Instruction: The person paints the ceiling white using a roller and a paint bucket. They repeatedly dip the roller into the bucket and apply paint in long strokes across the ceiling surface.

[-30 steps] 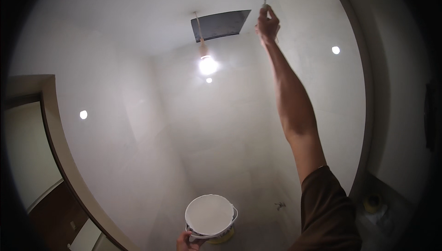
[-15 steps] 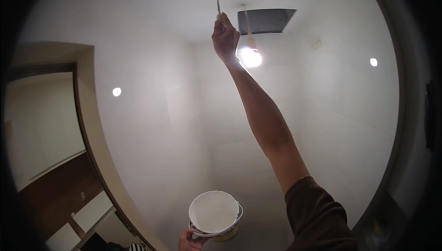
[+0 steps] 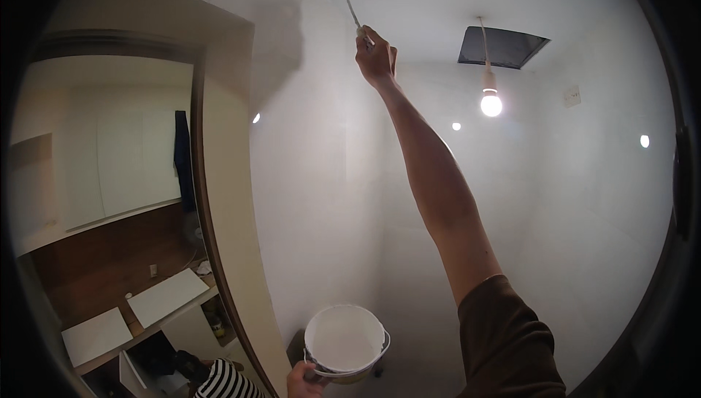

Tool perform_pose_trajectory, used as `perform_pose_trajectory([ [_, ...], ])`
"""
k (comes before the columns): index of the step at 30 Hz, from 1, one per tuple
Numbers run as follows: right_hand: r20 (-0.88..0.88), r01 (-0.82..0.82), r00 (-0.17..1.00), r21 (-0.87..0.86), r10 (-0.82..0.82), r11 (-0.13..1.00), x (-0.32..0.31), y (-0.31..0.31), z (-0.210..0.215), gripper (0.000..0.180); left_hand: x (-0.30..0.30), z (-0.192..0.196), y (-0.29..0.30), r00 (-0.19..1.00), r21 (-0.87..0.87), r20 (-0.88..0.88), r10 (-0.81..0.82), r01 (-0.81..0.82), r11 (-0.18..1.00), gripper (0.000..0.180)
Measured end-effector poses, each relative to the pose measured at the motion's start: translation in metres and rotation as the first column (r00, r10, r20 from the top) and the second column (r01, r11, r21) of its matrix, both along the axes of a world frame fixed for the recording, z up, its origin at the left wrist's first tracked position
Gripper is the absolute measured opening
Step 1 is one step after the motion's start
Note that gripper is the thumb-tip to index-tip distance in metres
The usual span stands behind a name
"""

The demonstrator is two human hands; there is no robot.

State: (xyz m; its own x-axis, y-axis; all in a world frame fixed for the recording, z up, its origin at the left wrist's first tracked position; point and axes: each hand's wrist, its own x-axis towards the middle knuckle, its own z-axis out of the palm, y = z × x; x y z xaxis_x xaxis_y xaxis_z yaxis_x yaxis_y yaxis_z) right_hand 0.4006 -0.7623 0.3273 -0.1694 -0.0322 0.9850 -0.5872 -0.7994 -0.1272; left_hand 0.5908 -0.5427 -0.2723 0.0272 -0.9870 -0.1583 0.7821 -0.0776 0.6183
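Raised overhead on a straight arm, my right hand [image 3: 376, 60] is closed around the handle of a paint roller [image 3: 351, 8]. Its thin rod runs up to a white head at the ceiling, partly cut off by the top edge of the view. Low in front of me, my left hand [image 3: 304, 381] grips a white bucket [image 3: 345, 313] by its near left rim. The bucket's inside is white; how full it is I cannot tell. A thin white bail handle hangs round its near right side.
A lit bulb [image 3: 491, 103] hangs on a cord beside a dark ceiling hatch [image 3: 504, 47]. At the left, a doorway frame [image 3: 198, 150] opens onto white cabinets [image 3: 120, 157] and a counter [image 3: 166, 297]. A person in a striped top [image 3: 226, 381] is down below there.
The view has swung left, showing more of the doorway and the person. My right hand has moved along the ceiling with the roller, its rod now tilted left. The left hand keeps the bucket low.
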Motion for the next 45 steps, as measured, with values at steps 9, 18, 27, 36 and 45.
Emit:
perform_pose_trajectory([
  [9,0.021,0.060,0.998,-0.050,-0.059,0.997,-0.103,0.033,0.004,0.044,-0.001,-0.014,-0.016,0.993,-0.029,0.077,-0.093,0.095,0.995,0.022],
  [18,0.188,-0.018,0.982,-0.062,0.029,0.998,-0.305,0.147,-0.010,0.048,-0.026,0.025,-0.048,0.970,-0.020,0.086,-0.228,0.230,0.973,0.037],
  [27,0.485,0.006,0.871,-0.171,0.078,0.985,-0.418,0.240,-0.011,0.042,-0.061,0.044,-0.033,0.965,-0.019,0.090,-0.246,0.249,0.968,0.036],
  [36,0.553,0.016,0.825,-0.237,0.121,0.971,-0.442,0.252,0.004,0.041,-0.065,0.044,-0.030,0.963,-0.033,0.120,-0.240,0.245,0.969,0.034],
  [45,0.513,0.197,0.858,-0.307,-0.013,0.931,-0.372,0.157,0.022,0.038,-0.081,0.052,-0.016,0.968,-0.100,0.139,-0.211,0.226,0.969,0.030],
])
